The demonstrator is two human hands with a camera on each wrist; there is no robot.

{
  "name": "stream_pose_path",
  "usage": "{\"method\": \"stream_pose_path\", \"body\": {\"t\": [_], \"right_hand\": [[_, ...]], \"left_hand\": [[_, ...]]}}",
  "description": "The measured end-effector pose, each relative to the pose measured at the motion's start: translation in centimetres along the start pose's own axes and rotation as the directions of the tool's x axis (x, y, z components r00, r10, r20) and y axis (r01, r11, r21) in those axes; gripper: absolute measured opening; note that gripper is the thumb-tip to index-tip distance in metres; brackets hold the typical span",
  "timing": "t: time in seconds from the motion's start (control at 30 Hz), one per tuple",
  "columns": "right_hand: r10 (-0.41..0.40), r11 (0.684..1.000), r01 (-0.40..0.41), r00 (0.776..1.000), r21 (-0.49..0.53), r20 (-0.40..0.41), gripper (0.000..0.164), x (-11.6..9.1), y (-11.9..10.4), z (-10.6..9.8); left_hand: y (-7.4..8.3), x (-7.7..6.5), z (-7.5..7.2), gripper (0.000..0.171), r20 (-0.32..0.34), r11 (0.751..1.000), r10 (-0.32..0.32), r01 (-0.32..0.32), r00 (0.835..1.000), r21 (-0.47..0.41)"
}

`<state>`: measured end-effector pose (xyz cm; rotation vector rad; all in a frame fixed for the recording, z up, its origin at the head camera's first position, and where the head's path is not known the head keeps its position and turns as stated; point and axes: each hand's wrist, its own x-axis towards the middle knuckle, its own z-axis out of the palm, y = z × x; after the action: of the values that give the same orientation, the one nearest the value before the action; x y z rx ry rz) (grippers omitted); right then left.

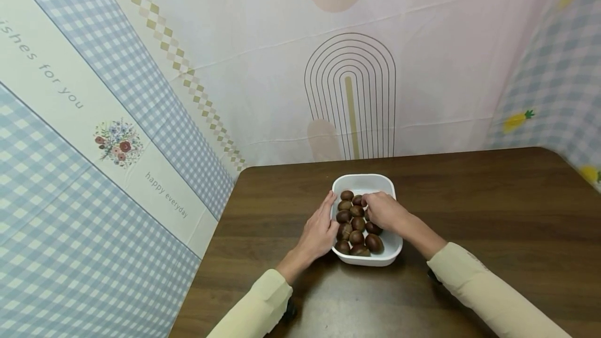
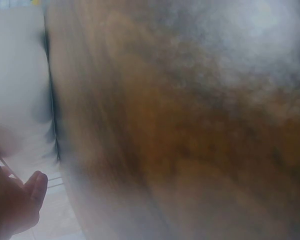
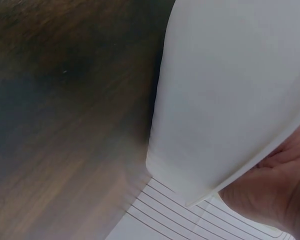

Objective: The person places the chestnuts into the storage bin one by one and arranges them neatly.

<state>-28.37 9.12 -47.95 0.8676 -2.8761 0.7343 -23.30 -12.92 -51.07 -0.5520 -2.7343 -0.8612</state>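
Observation:
A white rectangular dish (image 1: 392, 252) holds several brown chestnuts (image 1: 374, 243), lined up in rough rows toward its left side. My left hand (image 1: 319, 229) rests against the dish's left rim, its fingers stretched along it; part of that hand (image 2: 20, 202) shows in the left wrist view. Over the right rim reaches my right hand (image 1: 386, 212), curled fingertips down among the chestnuts at the far part, where it pinches one that is mostly hidden by the fingers. In the right wrist view the dish's wall (image 3: 230, 90) hides those fingertips.
The dish stands on a dark brown wooden table (image 1: 479, 197). Behind it hangs a pale cloth (image 1: 263, 93) printed with arches, and a blue checked cloth (image 1: 61, 181) covers the left side.

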Motion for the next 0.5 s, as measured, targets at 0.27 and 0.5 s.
{"method": "stream_pose_path", "body": {"t": [0.27,0.5], "right_hand": [[-0.034,0.999,0.034,0.996,-0.007,-0.084,0.015,-0.9,0.4,-1.4],[0.007,0.999,-0.002,0.988,0.036,-0.156,0.02,-2.2,0.7,-3.0]], "left_hand": [[-0.2,0.3,0.2,0.068,0.011,1.0,-0.002,0.002,1.0,0.0],[-0.6,0.8,0.3,0.067,0.032,1.0,-0.016,0.015,0.999,0.026]]}}
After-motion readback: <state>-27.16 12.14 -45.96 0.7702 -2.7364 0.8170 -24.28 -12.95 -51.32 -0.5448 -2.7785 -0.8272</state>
